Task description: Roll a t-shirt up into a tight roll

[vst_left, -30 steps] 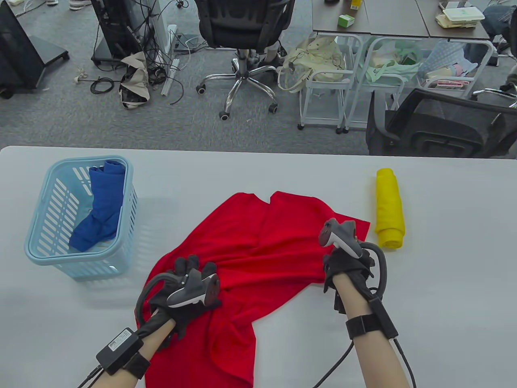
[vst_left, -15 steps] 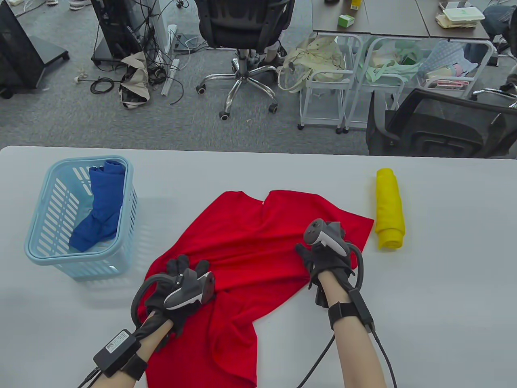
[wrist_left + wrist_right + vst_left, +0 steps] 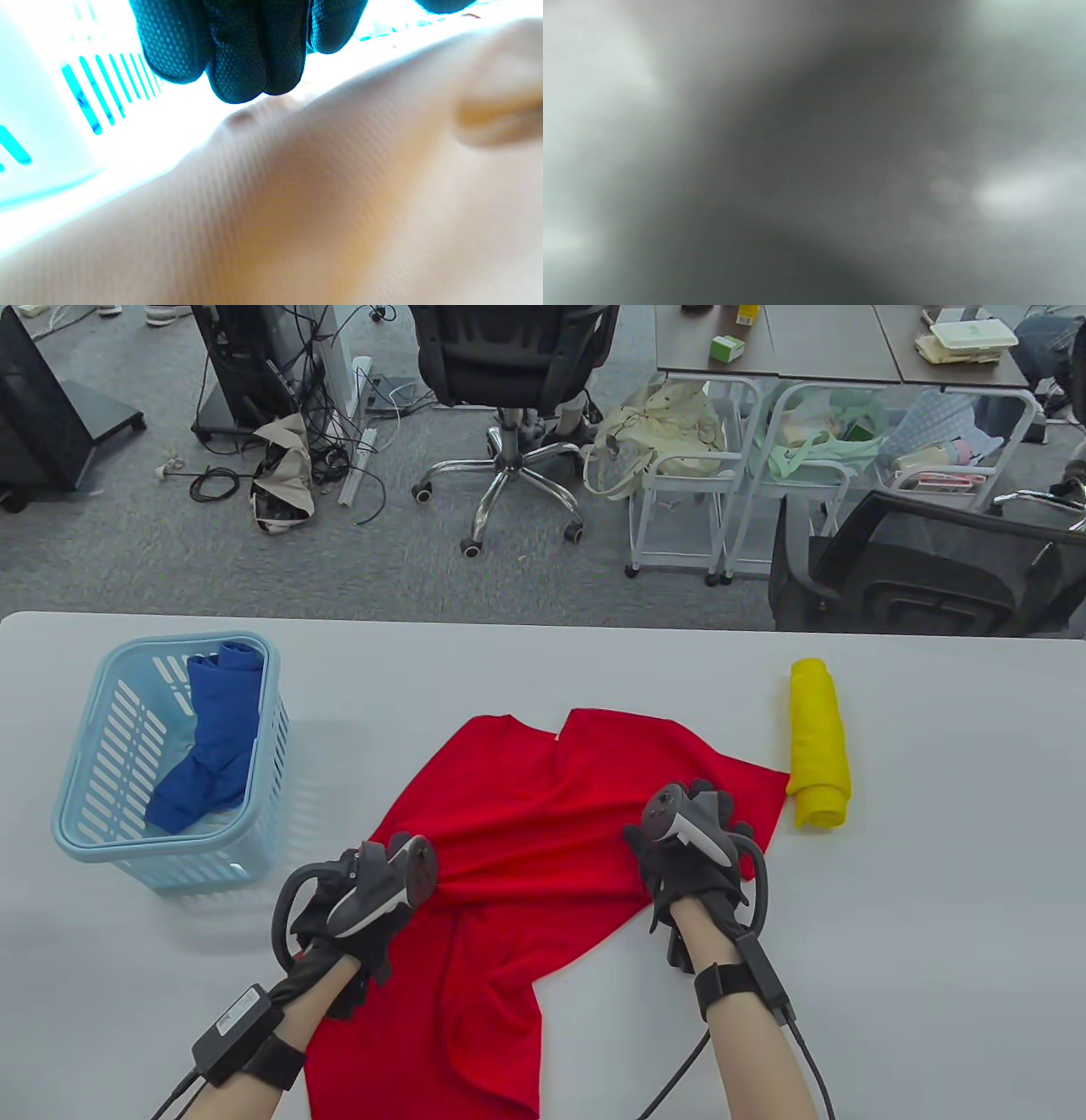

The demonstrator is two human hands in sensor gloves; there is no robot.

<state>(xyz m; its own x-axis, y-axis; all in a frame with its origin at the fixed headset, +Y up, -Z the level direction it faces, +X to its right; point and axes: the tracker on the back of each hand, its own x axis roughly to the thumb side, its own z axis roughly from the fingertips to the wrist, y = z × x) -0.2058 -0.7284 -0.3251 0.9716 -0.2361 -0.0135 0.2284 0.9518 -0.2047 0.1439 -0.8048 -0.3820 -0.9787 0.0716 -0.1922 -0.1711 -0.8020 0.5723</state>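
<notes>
Left hand has pulled back, bunching crumpled red cotton t-shirt at the white table near edge; grip hidden. Right hand presses flat. Risk: wrinkles loosen roll.

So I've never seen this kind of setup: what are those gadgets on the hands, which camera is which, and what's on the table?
No robot here: a person's two hands in black sensor gloves. The grey gadget on the back of each hand is a motion tracker, strapped on, not held.

The wide picture looks down at the table from above. The other two come from wrist cameras. The left one shows gloved fingers over cloth, washed out by glare. The right one is too blurred to read.

On the table lies a red shirt, spread but wrinkled, not yet rolled. The left hand bunches its left edge, it seems; the right hand rests on its right side, grip unclear. A yellow roll lies to the right, and a basket with a blue cloth stands to the left.
</notes>
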